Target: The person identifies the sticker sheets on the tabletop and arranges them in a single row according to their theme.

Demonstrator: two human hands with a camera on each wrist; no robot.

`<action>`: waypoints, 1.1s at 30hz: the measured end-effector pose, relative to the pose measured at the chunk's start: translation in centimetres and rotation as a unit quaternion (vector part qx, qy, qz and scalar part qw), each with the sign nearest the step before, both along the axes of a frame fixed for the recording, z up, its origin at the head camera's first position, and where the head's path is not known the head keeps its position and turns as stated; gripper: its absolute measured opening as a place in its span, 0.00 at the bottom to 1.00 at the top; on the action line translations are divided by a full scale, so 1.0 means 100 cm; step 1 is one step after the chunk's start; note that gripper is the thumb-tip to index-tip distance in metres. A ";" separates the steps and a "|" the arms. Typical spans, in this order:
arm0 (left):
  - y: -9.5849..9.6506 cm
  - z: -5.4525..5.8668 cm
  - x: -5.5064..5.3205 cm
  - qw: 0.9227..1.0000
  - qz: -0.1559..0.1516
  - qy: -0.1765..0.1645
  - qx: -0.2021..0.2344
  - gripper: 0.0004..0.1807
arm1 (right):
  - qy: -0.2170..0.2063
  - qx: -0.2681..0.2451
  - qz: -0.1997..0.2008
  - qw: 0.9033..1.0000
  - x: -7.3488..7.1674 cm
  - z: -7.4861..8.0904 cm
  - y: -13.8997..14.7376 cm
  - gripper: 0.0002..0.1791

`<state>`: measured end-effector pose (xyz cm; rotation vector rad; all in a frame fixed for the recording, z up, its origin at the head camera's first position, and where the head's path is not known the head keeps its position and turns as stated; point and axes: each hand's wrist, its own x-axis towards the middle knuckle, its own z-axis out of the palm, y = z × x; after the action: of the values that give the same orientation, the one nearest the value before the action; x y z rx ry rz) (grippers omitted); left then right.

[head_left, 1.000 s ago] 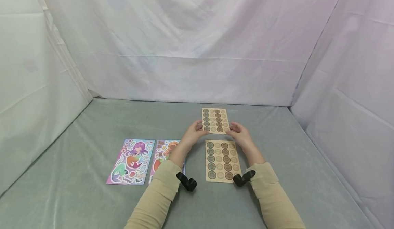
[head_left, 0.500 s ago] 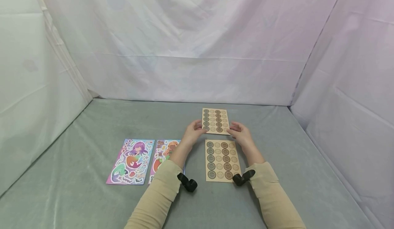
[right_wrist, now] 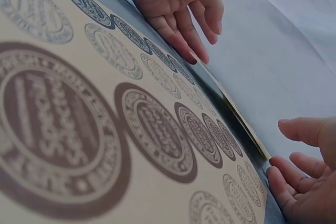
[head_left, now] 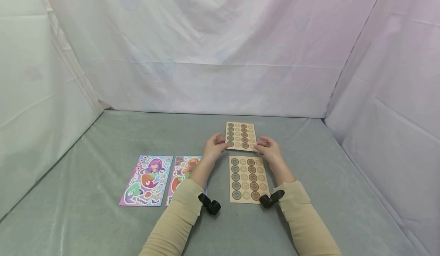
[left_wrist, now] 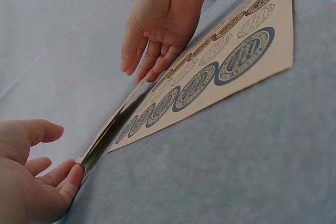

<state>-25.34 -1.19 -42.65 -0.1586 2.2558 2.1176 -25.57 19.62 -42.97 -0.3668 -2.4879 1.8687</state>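
Observation:
A tan sheet of round label stickers [head_left: 241, 135] lies toward the back of the table, between my two hands. My left hand [head_left: 214, 147] touches its near left corner with relaxed fingertips; in the left wrist view the thumb [left_wrist: 47, 130] stands apart from the paper. At the near right corner my right hand [head_left: 270, 149] does the same, thumb [right_wrist: 299, 129] raised in the right wrist view. Both wrist views show a dark gap under this sheet's near edge. A second, matching sticker sheet [head_left: 249, 179] lies flat nearer to me, between my forearms.
Two colourful mermaid sticker sheets lie left of my left forearm: one fully visible [head_left: 148, 179], the other [head_left: 178, 174] partly covered by the sleeve. Grey cloth [head_left: 86, 172] covers the table. White curtains [head_left: 213, 88] hang behind it and along both sides.
The far sticker sheet has shifted very slightly toward me and to the right. My left thumb has drawn back left, off the sheet's corner. The other sheets have stayed put.

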 end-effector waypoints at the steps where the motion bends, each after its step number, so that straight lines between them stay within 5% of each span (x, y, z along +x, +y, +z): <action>1: 0.000 0.000 0.000 1.000 0.004 0.000 -0.001 0.35 | 0.000 0.000 -0.001 1.000 0.000 0.000 0.000 0.32; 14: -0.002 -0.001 0.002 0.999 0.033 0.007 0.005 0.31 | -0.007 -0.001 -0.023 1.000 0.004 0.005 -0.004 0.31; 33: -0.003 -0.003 -0.002 0.998 0.051 0.020 0.005 0.32 | -0.010 -0.005 -0.005 1.000 0.005 0.006 -0.003 0.34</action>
<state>-25.50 -1.46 -42.93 -0.2387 2.3067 2.2009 -25.07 19.29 -42.38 -0.4015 -2.4851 1.8843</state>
